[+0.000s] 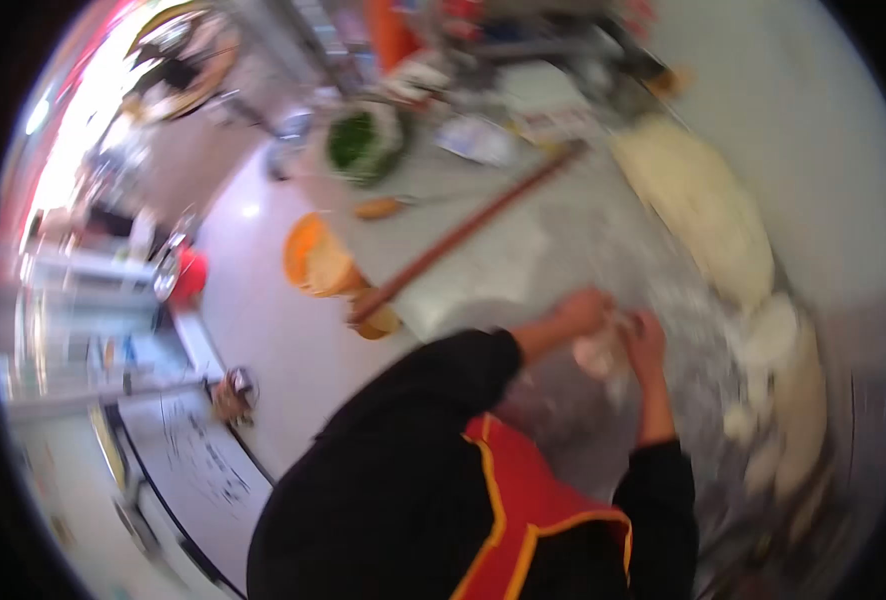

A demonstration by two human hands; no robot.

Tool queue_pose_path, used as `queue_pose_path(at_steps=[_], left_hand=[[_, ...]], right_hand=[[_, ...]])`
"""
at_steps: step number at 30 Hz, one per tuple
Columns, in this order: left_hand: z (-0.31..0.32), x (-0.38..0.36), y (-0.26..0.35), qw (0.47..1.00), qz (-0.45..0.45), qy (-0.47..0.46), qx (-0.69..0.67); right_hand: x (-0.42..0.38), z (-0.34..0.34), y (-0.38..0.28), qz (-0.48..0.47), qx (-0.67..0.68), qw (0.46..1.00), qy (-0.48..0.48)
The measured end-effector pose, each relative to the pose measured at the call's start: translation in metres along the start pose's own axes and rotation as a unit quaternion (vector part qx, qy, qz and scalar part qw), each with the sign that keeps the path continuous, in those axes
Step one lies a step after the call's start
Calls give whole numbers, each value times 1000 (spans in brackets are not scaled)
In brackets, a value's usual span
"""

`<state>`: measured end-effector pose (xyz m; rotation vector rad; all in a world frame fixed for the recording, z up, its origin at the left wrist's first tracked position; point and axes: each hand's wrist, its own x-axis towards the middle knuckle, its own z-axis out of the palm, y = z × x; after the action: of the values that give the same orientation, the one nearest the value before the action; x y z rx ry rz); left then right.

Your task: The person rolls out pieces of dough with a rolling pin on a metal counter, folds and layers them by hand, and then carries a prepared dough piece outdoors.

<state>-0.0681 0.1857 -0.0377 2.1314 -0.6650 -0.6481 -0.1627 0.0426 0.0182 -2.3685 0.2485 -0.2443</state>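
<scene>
My left hand (588,310) and my right hand (646,345) meet over the floured worktop (573,250), fingers closed and close together. Between them is a small pale lump of dough (596,357), which both appear to grip; motion blur hides the exact finger positions. To the right lie a long pale-yellow mass of dough (698,205) and a whiter dough roll (803,400). Smaller dough lumps (741,422) sit beside that roll. A long reddish-brown rolling pin (473,240) lies slantwise across the worktop, left of my hands.
Beyond the rolling pin are a wooden-handled tool (381,208), a bowl of chopped greens (353,140) and a whitish plastic bag (475,139). An orange-yellow bucket (308,250) stands by the worktop's left edge. Farther left are a red container (191,275) and a whiteboard with writing (193,460).
</scene>
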Motion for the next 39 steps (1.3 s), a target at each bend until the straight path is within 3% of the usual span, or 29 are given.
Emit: queue_pose_path(at_steps=[1, 4, 7, 8, 14, 16, 17, 19, 21, 23, 25, 27, 29, 31, 32, 36, 39], left_hand=[[-11, -15, 11, 999, 6, -24, -36], [-36, -69, 44, 993, 110, 19, 42], [-14, -100, 26, 932, 293, 98, 187], [-12, -105, 28, 930, 296, 81, 201], [-5, -93, 18, 919, 296, 9, 261], [-11, -74, 9, 910, 314, -38, 268], [-24, -66, 10, 945, 257, -10, 201], [-53, -56, 17, 989, 129, 36, 60], [-51, -42, 21, 998, 28, -47, 24], [-48, -22, 34, 988, -28, -140, 52], [-43, -12, 53, 958, -45, -245, 145], [-44, -23, 64, 977, 87, -147, 131], [-55, -33, 81, 961, 214, -85, 155], [-67, -46, 98, 919, 326, -61, 212], [-67, -51, 92, 914, 332, -67, 224], [-40, -32, 63, 910, 344, -52, 224], [2, -13, 53, 902, 337, -19, 269]], right_hand=[[-10, -8, -22, 54, 10, 998, -18], [-46, -9, -28, -78, -62, 994, 53], [-75, -1, -26, -132, -155, 978, 41], [-82, 1, -25, -121, -163, 979, 12], [-82, 18, -27, -85, -176, 980, 46], [-84, 10, -15, -43, -165, 985, -9], [-84, 7, -11, -21, -160, 986, -36], [-97, -2, -27, 171, 4, 983, 70], [-118, 6, -31, 348, 237, 896, 143], [-127, 31, -20, 472, 510, 696, 180], [-115, 33, -47, 459, 580, 643, 198], [-104, 33, -57, 435, 645, 586, 227], [-95, 34, -55, 397, 707, 520, 269], [-90, 24, -47, 388, 722, 502, 276], [-89, 18, -42, 381, 730, 495, 279], [-97, 1, -19, 437, 605, 589, 308], [-87, 4, -11, 436, 582, 603, 329]])
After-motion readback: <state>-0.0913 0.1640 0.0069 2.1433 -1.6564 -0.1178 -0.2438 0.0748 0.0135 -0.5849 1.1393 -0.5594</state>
